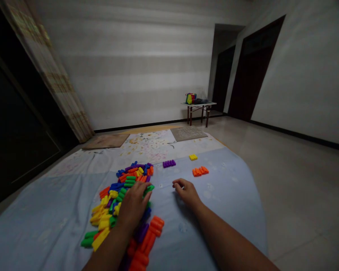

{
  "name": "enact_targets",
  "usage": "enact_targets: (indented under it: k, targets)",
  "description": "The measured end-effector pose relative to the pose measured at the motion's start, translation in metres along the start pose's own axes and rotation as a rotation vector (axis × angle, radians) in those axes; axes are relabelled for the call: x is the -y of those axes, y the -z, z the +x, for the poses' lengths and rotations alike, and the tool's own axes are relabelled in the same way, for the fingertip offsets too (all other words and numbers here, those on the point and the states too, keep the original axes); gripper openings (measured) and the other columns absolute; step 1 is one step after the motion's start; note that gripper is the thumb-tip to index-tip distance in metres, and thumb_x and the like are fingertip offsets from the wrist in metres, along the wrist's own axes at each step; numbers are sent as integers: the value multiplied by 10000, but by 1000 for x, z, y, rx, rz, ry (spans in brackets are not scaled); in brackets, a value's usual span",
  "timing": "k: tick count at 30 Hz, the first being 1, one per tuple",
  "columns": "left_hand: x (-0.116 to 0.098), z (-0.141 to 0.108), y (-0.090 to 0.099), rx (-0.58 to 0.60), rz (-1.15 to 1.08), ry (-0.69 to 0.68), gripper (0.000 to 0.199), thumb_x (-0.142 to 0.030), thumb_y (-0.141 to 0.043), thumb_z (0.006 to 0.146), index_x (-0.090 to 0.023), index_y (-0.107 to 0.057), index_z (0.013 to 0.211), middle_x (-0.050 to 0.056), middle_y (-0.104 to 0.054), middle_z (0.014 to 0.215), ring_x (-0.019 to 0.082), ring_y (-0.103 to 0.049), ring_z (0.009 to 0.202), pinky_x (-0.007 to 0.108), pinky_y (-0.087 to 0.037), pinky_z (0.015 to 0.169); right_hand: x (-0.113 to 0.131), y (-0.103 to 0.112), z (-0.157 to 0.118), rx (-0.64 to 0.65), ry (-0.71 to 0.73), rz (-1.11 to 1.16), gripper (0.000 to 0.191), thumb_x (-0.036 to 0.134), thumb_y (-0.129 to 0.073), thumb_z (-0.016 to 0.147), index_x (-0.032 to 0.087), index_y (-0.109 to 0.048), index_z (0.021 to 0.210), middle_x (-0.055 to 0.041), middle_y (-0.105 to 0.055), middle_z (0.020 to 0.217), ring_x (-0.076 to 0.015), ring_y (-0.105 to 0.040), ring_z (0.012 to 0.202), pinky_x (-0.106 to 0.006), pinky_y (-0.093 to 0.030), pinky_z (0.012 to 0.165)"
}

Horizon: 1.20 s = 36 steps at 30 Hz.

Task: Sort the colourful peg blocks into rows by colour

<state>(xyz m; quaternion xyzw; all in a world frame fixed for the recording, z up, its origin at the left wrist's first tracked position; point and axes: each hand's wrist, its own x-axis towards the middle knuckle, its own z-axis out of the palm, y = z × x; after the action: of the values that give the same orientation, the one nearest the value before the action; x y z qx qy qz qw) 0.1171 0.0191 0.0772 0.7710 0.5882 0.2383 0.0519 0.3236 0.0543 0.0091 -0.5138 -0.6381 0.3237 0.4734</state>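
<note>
My left hand [134,201] is over a heap of coloured plastic building blocks [104,210]. Its thumb and fingers close around a green building block [149,189] at the heap's right side. My right hand [187,192] hovers just above the blue sheet, to the right of the heap. Its fingers are curled in toward the thumb, and nothing shows between them. Beyond the hands, a purple block piece [169,163], a yellow block piece [193,157] and a row of orange blocks [200,171] lie apart from one another.
Larger orange blocks [148,241] lie by my left forearm. The flowered sheet [147,146] covers a wide bed-like surface with two mats, a brown one [107,141] and a grey one [189,133]. A small table [199,104] with a colourful bag stands near the far wall.
</note>
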Motion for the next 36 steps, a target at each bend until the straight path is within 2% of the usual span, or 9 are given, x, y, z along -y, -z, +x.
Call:
enact_targets:
  k: [5, 10, 16, 19, 22, 24, 26, 31, 36]
  targets:
    - [-23, 5, -23, 204, 112, -43, 348, -255, -603, 732, -235, -603, 1079, 53, -619, 1016, 222, -534, 995, 368, -350, 888, -7, 0, 1, 2, -51, 18, 252, 287, -470, 778, 157, -660, 880, -49, -698, 777, -156, -638, 739, -262, -471, 700]
    - [-10, 9, -19, 263, 23, -4, 461, -288, -642, 684, -255, -567, 1138, 48, -609, 1095, 217, -503, 1072, 369, -308, 935, -9, -2, 1, -14, -57, 60, 250, 295, -469, 773, 164, -656, 877, -34, -692, 746, -147, -627, 698, -256, -469, 669]
    - [-3, 9, -18, 488, -2, -7, 543, -266, -647, 620, -272, -560, 1156, 33, -562, 1235, 249, -436, 1176, 407, -211, 1031, -16, 1, 9, -51, -177, 135, 268, 311, -462, 771, 149, -643, 884, -42, -688, 731, -140, -609, 622, -257, -467, 593]
    - [-2, 11, -24, 503, 10, -13, 525, -242, -598, 629, -261, -562, 1152, 28, -590, 1192, 244, -457, 1148, 411, -203, 1031, -19, 19, 15, -70, -107, -20, 260, 279, -449, 784, 155, -647, 898, -47, -687, 772, -147, -616, 687, -268, -471, 661]
    - [0, 14, -31, 483, 24, 7, 504, -259, -561, 651, -250, -569, 1155, 40, -607, 1156, 251, -477, 1105, 397, -243, 1001, -23, 47, 23, -219, 33, -346, 262, 248, -471, 780, 165, -644, 957, -73, -667, 944, -187, -576, 936, -322, -414, 860]
    - [0, 15, -33, 479, 28, 5, 506, -274, -558, 655, -244, -570, 1159, 46, -607, 1148, 258, -481, 1083, 391, -269, 977, -29, 64, 29, -341, 10, -547, 314, 282, -503, 774, 173, -617, 1045, -92, -624, 1073, -224, -503, 1063, -368, -355, 931]
    - [-1, 15, -34, 481, 34, 0, 518, -275, -559, 650, -232, -568, 1166, 49, -602, 1147, 259, -483, 1069, 380, -286, 962, -37, 76, 35, -386, -91, -678, 417, 357, -542, 758, 177, -575, 1132, -115, -571, 1172, -258, -455, 1115, -398, -337, 936]
    - [-7, 16, -34, 503, 61, 2, 511, -279, -544, 652, -221, -570, 1159, 49, -597, 1122, 249, -496, 1027, 360, -316, 933, -53, 78, 46, -268, -189, -814, 576, 460, -570, 727, 196, -511, 1236, -137, -475, 1296, -281, -390, 1182, -407, -292, 959]
    - [-7, 17, -34, 508, 63, 10, 482, -272, -539, 661, -228, -577, 1139, 49, -598, 1113, 242, -499, 1024, 352, -326, 924, -53, 76, 50, -171, -127, -867, 477, 413, -524, 772, 229, -538, 1212, -126, -468, 1309, -271, -381, 1193, -407, -268, 963]
